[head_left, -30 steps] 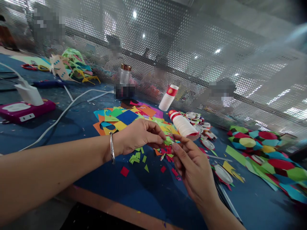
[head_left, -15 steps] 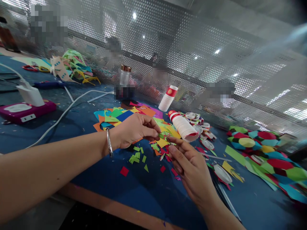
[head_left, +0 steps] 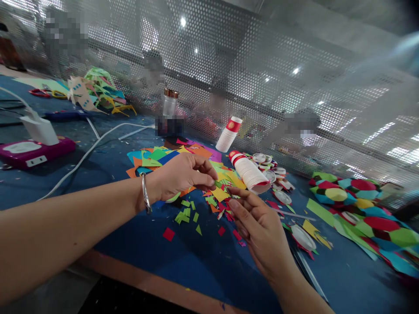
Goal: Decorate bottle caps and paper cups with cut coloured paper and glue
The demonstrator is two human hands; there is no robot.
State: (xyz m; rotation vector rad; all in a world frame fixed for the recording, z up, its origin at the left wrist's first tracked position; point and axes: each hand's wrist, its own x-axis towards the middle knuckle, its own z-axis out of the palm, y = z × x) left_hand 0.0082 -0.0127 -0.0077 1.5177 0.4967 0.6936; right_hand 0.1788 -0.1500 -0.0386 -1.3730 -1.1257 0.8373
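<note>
My left hand [head_left: 186, 174], with a silver bangle at its wrist, is closed in a pinch over a pile of coloured paper pieces [head_left: 204, 150]. A small piece of green paper [head_left: 214, 186] shows at its fingertips. Just to the right, my right hand [head_left: 255, 216] has its thumb and index finger brought near each other; whatever lies between them is too small to make out. The two hands are slightly apart. Light green paper scraps [head_left: 183, 215] and a red square [head_left: 169, 234] lie on the blue table below the left hand.
A stack of paper cups [head_left: 250, 174] lies on its side, and another stack [head_left: 229, 134] stands behind. Paper balls [head_left: 363, 187] are at the right. A purple power strip [head_left: 39, 152] with a white cable sits left. A perforated metal screen [head_left: 209, 52] rises at the back.
My left hand has moved slightly left, away from the right hand, so the gap between their fingertips is wider. My right hand has hardly moved.
</note>
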